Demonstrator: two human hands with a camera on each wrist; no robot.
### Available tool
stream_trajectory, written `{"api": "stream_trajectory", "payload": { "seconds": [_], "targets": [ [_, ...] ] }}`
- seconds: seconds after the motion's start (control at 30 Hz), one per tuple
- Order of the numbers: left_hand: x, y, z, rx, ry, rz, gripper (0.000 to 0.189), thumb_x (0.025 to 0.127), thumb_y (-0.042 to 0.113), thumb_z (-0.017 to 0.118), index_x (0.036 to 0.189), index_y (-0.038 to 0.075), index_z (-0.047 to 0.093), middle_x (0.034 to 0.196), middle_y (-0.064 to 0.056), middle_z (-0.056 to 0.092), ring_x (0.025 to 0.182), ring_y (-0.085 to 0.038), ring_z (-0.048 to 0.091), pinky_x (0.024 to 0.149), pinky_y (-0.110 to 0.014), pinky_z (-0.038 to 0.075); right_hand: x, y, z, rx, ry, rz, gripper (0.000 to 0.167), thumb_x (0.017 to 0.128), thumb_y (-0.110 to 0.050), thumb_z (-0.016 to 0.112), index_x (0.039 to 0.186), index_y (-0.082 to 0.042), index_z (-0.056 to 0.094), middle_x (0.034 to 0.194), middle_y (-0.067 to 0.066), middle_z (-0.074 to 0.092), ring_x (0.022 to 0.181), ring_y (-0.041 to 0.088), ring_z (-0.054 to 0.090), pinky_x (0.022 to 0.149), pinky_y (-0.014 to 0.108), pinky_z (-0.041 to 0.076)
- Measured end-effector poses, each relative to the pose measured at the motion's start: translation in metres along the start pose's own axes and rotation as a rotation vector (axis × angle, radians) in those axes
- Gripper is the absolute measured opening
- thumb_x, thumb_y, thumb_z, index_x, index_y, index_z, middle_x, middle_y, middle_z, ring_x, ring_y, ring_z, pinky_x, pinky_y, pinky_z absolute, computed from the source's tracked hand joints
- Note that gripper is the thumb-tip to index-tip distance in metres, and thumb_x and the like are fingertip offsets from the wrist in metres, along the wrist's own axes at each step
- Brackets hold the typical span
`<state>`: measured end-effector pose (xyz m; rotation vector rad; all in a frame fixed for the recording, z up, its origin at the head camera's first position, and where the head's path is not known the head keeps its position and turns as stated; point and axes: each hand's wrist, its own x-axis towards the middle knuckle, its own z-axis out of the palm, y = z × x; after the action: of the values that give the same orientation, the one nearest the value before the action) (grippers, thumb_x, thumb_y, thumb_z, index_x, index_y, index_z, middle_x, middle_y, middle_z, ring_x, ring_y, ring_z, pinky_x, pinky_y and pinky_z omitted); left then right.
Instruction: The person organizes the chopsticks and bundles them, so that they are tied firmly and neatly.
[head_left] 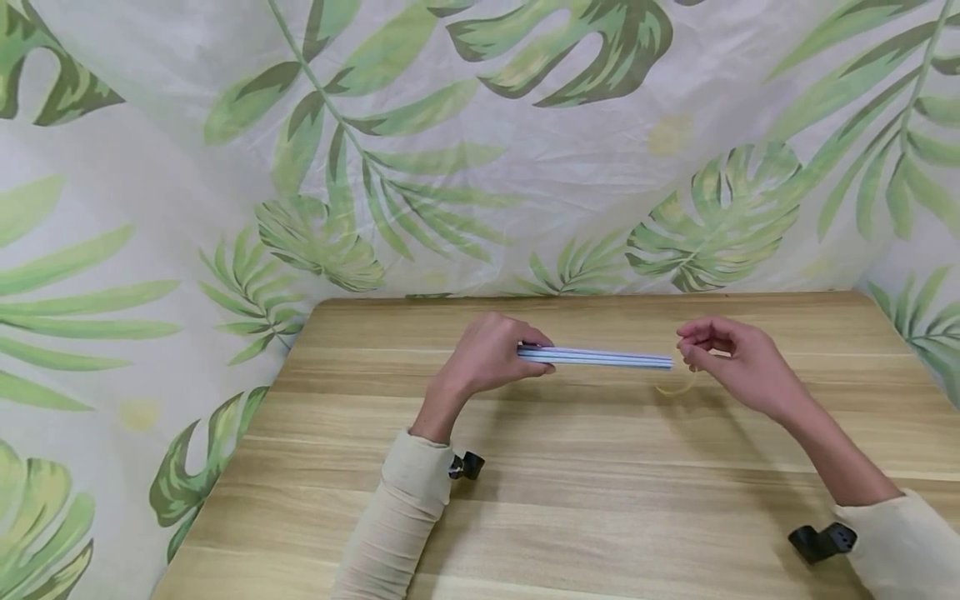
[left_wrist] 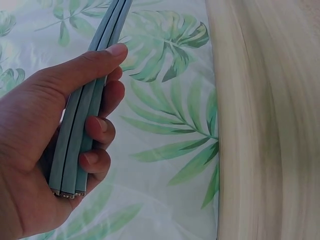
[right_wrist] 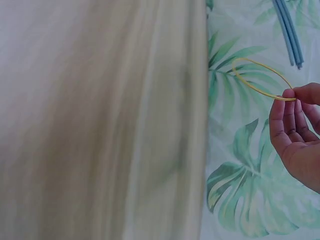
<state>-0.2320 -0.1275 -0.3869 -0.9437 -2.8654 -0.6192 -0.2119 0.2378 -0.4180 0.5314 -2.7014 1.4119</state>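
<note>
My left hand (head_left: 480, 354) grips one end of a bundle of slim, light blue sticks (head_left: 600, 358). In the left wrist view the thumb lies across the sticks (left_wrist: 80, 132) and the fingers wrap round from the other side, with the near ends showing at the palm. The bundle points right, held level above the table. Just past its far end, my right hand (head_left: 738, 367) pinches a thin yellow rubber band (right_wrist: 257, 91) between thumb and fingertips. The band hangs as a loose loop, apart from the sticks.
A wood-grain table (head_left: 637, 500) lies under both hands. Behind it and at the sides hangs a pale cloth (head_left: 570, 167) printed with green leaves. A small black camera (head_left: 467, 466) sits at the left cuff, another black camera (head_left: 822, 543) at the right.
</note>
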Motion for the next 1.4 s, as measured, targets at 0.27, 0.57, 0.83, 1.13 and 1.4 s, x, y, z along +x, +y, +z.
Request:
{"api": "stream_trajectory", "payload": {
  "seconds": [0.27,0.57,0.83,1.13,1.4],
  "targets": [
    [0.001,0.0,0.003,-0.004,0.009,-0.008,0.023,0.088,0.037,0.091,0.105,0.023,0.087,0.098,0.009,0.083,0.07,-0.004,0.059,0.062,-0.023,0.042,0.007,-0.02,0.004,0.105,0.025,-0.006,0.022,0.105,-0.012,0.07,0.125,-0.002,0.069,0.099,-0.013,0.072,0.082,0.004,0.072,0.073,0.022,0.059],
    [-0.002,0.001,0.004,0.023,0.039,-0.026,0.024,0.089,0.037,0.089,0.109,0.023,0.087,0.103,0.008,0.084,0.077,-0.005,0.067,0.067,-0.027,0.051,-0.001,-0.033,0.016,0.159,0.045,-0.012,0.02,0.104,-0.011,0.072,0.122,-0.003,0.07,0.1,-0.003,0.075,0.081,0.01,0.072,0.071,0.022,0.057],
    [-0.005,0.001,0.005,0.027,0.075,-0.021,0.022,0.089,0.037,0.089,0.107,0.024,0.087,0.098,0.008,0.083,0.071,-0.003,0.064,0.063,-0.026,0.048,-0.015,-0.035,0.026,0.202,0.056,-0.017,0.022,0.104,-0.008,0.071,0.124,0.0,0.069,0.101,-0.006,0.074,0.085,0.006,0.072,0.073,0.021,0.059],
    [-0.009,-0.002,0.002,-0.004,0.129,-0.017,0.02,0.089,0.034,0.089,0.106,0.023,0.086,0.094,0.008,0.083,0.07,-0.003,0.066,0.064,-0.026,0.05,-0.025,-0.033,0.04,0.257,0.03,-0.041,0.02,0.105,-0.004,0.067,0.124,0.003,0.068,0.1,-0.011,0.073,0.086,0.005,0.073,0.077,0.021,0.06],
    [-0.01,-0.002,0.0,-0.016,0.145,-0.001,0.018,0.089,0.033,0.09,0.103,0.023,0.087,0.091,0.009,0.083,0.07,-0.003,0.065,0.065,-0.026,0.051,-0.029,-0.027,0.052,0.277,0.005,-0.013,0.023,0.107,-0.008,0.066,0.127,0.004,0.066,0.101,-0.008,0.072,0.089,0.009,0.074,0.079,0.024,0.061]
  ]
}}
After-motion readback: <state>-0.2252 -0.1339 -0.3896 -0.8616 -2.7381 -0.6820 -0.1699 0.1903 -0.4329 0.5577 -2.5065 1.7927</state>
